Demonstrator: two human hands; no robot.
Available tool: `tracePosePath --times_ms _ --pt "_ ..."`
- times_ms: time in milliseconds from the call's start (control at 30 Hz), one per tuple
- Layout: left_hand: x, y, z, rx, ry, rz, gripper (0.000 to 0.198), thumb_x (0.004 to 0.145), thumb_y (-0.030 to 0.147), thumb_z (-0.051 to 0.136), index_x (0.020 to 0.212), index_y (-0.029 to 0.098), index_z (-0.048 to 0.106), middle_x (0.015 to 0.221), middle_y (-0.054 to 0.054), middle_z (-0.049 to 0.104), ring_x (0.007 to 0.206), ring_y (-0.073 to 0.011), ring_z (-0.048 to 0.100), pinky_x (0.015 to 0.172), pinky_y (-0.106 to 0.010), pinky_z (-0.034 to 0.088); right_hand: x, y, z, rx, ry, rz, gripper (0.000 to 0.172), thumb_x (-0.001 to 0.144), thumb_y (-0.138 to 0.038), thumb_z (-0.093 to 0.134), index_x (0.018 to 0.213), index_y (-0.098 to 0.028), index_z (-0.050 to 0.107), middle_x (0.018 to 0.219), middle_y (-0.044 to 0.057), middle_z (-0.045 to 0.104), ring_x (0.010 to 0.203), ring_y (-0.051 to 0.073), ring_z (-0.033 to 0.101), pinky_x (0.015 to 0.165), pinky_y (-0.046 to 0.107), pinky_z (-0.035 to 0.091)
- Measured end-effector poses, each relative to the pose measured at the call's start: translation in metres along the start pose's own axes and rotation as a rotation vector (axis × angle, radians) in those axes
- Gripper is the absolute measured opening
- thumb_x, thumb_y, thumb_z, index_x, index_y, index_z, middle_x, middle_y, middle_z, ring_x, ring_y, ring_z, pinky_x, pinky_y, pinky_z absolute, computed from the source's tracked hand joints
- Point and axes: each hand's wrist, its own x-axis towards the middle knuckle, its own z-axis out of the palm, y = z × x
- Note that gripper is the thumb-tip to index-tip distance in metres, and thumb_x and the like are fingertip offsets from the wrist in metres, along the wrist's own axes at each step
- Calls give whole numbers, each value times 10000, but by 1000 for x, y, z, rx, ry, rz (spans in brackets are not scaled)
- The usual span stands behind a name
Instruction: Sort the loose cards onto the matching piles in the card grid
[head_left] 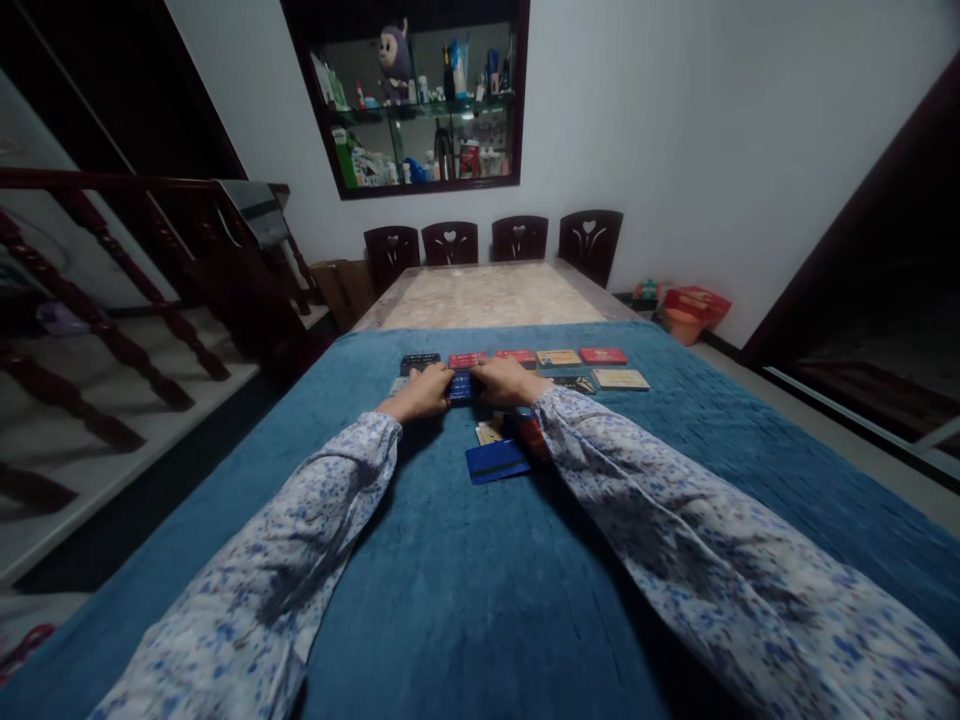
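Note:
A dark blue card (460,387) lies on the blue cloth, with my hands at either side of it. My left hand (424,391) has its fingers closed at the card's left edge. From the right, my right hand (507,381) holds the other edge with bent fingers, some hidden under the hand. Behind them runs a row of cards: a black one (420,361), a red one (466,360), another red one (517,357), a tan one (558,358) and a red one at the end (603,356). Nearer me, a blue card with a dark stripe (496,461) overlaps other loose cards.
Right of my hands lie a black-and-white card (574,384) and a cream card (621,380). The blue cloth (420,600) covers the near part of a long marble-topped table (495,295). Chairs (520,238) stand at its far end; a wooden railing (112,260) is at left.

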Motion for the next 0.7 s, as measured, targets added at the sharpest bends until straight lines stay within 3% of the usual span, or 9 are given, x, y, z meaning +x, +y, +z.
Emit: tracePosePath --times_ms 200,433,700 --pt "10 0 0 21 -75 -20 380 830 167 619 1209 191 639 1340 -153 622 1304 -343 577 1077 -513 478 7 1 -2 -1 -72 21 379 868 -217 652 1243 -191 701 1307 162 707 1226 318 652 1034 446 480" --pt "18 -2 0 46 -127 -14 330 811 127 614 1128 205 663 1311 -121 671 1252 -309 620 1093 -473 474 17 7 5 30 -112 16 411 860 -228 673 1267 -184 702 1334 166 700 1231 313 658 984 388 514" --pt "29 -11 2 60 -148 71 359 770 134 638 1121 189 690 1227 -109 703 1162 -274 665 1027 -355 533 22 10 4 35 -133 -7 478 824 -219 678 1301 -192 693 1311 166 716 1207 322 679 954 369 543"
